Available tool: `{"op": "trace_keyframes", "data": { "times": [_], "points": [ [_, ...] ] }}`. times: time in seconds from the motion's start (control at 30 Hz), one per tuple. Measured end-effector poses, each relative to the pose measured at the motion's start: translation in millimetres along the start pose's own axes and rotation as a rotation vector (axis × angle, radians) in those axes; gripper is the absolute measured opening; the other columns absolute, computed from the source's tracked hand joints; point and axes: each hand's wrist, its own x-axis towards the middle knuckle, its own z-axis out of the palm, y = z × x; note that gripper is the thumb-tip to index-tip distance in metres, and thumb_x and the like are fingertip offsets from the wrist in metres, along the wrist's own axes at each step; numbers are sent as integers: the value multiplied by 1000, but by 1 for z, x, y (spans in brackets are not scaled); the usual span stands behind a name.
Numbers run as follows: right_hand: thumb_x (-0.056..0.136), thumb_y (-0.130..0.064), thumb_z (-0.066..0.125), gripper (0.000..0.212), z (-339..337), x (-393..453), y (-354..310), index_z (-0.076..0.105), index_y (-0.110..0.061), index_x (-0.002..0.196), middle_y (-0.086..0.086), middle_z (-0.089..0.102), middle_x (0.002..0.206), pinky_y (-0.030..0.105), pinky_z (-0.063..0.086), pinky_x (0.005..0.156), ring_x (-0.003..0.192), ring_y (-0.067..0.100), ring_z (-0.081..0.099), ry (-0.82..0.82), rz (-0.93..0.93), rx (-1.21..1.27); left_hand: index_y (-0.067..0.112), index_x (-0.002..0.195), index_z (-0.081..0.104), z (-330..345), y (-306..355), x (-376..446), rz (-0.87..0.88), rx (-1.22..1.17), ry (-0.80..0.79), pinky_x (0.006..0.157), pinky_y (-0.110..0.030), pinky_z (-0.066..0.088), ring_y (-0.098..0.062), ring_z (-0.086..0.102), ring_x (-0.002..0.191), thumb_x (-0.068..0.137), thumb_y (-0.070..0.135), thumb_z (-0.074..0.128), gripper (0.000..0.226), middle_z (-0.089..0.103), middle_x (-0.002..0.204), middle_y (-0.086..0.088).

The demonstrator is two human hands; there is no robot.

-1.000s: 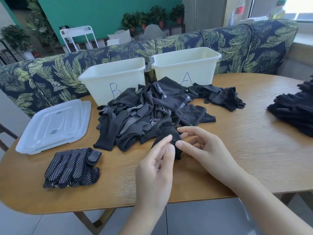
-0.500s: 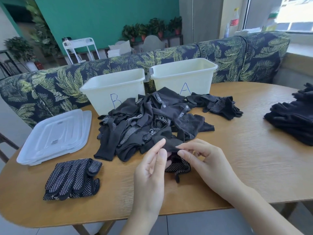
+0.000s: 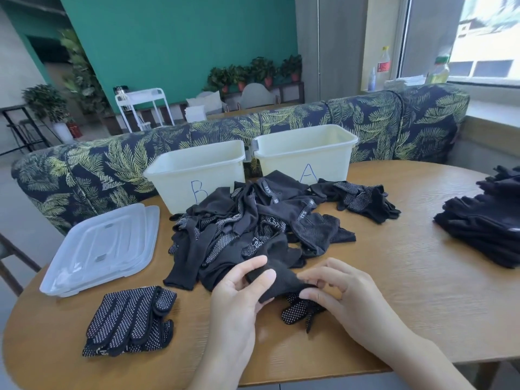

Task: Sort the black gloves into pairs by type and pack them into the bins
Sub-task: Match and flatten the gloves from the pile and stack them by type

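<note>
- Head view, looking down at the wooden table (image 3: pixel 422 291): the left hand (image 3: pixel 236 302) and the right hand (image 3: pixel 340 294) both grip 1 black glove (image 3: pixel 281 282) at the near edge of the heap of gloves (image 3: pixel 253 235). The left thumb and fingers are curled round its cuff end, and the right fingertips pinch the other end, so neither hand is slack or free.
- The held glove's dotted fingers (image 3: pixel 298 311) hang below the hands and touch the tabletop, just in front of the heap.
- Risk: the cuff end lies against the heap, so lifting could drag a neighbouring glove along and tangle the pair being made.
- Risk: every glove is black, and the types differ only by dots, mesh or plain knit. A plain back side can hide a dotted palm, so a glove could be matched to the wrong type unless it is turned over.
- Risk: 2 bins stand at the far side, bin B (image 3: pixel 197 173) and bin A (image 3: pixel 306 153), touching or nearly so. Nothing visible says which type belongs to which letter, so a pair could land in the wrong one.
- Risk: the dotted pair (image 3: pixel 129 322) lies near the table's front left edge and could be knocked off by a forearm.
- Writing: "B" and "A" are hand-drawn in blue on the bin fronts. Small cuff tags (image 3: pixel 304 213) in the heap seem to read "TTS", though the print is too small to be sure.
- Other things: clear lids (image 3: pixel 98 249) lie left of the heap, and a separate dark stack (image 3: pixel 484 229) sits at the right edge.
</note>
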Motion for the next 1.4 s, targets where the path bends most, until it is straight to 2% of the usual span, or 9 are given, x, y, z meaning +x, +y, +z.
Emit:
{"op": "trace_keyframes", "data": {
  "times": [0.23, 0.33, 0.43, 0.6, 0.77, 0.9, 1.03, 1.2, 1.4],
  "points": [
    [77, -23, 86, 18, -5, 7, 3, 80, -32, 92, -27, 61, 98, 5, 38, 81, 93, -4, 58, 223, 54, -100, 9, 120, 72, 5, 11, -2, -82, -6, -224, 95, -41, 55, -33, 70, 111, 86, -1, 67, 36, 75, 115, -15],
    [78, -25, 86, 24, -4, 6, 3, 78, -36, 97, -23, 58, 99, 6, 39, 78, 87, -3, 57, 289, 102, -94, 7, 119, 72, 11, 16, -4, -38, -48, -193, 85, -31, 60, -26, 74, 100, 92, -8, 60, 33, 76, 112, -16],
    [86, -46, 75, 25, -5, 1, -11, 73, -34, 107, -19, 55, 90, 8, 39, 74, 81, 2, 55, 358, 15, -98, 11, 121, 71, 15, 21, -4, 65, -68, -156, 78, -23, 59, -21, 74, 100, 94, -7, 59, 34, 77, 111, -11],
    [87, -49, 65, 45, 3, -3, -45, 55, -43, 130, -13, 70, 85, 13, 47, 66, 63, 7, 65, 75, 182, 292, 14, 124, 69, 19, 24, -1, 152, -132, -113, 85, -26, 60, -23, 73, 105, 86, 2, 66, 40, 76, 113, -11],
    [90, -47, 64, 51, 9, 7, -50, 51, -42, 139, -8, 70, 111, 33, 59, 76, 83, 19, 74, 62, 292, 520, 14, 127, 67, 22, 19, -2, 168, -91, -135, 97, -40, 52, -28, 71, 109, 90, -3, 64, 41, 76, 112, -13],
    [91, -41, 65, 46, 9, 18, -50, 58, -31, 135, -1, 67, 114, 29, 60, 74, 85, 0, 70, 154, 359, 613, 23, 129, 67, 23, 10, -2, 190, -4, -191, 109, -48, 46, -26, 67, 120, 83, 5, 78, 50, 73, 123, -9],
    [93, -18, 70, 34, 7, 23, -45, 61, -27, 125, -28, 73, 96, 7, 50, 71, 85, -20, 63, 215, 371, 646, 38, 130, 66, 22, 1, -2, 182, 49, -270, 114, -52, 40, -25, 56, 134, 74, 16, 82, 62, 64, 139, -3],
    [85, -4, 78, 51, 7, 22, -35, 62, -24, 129, -10, 75, 111, 30, 61, 82, 101, 12, 73, 269, 418, 704, 34, 138, 59, 23, -1, -5, 177, 103, -323, 111, -50, 45, -22, 62, 127, 76, 1, 74, 72, 67, 134, -1],
    [80, 6, 78, 67, -3, 15, -27, 58, -27, 135, -16, 70, 122, 41, 59, 93, 111, 19, 71, 120, 444, 748, 30, 135, 64, 18, -1, 2, 110, 76, -238, 114, -50, 42, -17, 60, 129, 74, 23, 79, 62, 68, 132, 9]
  ]
}}
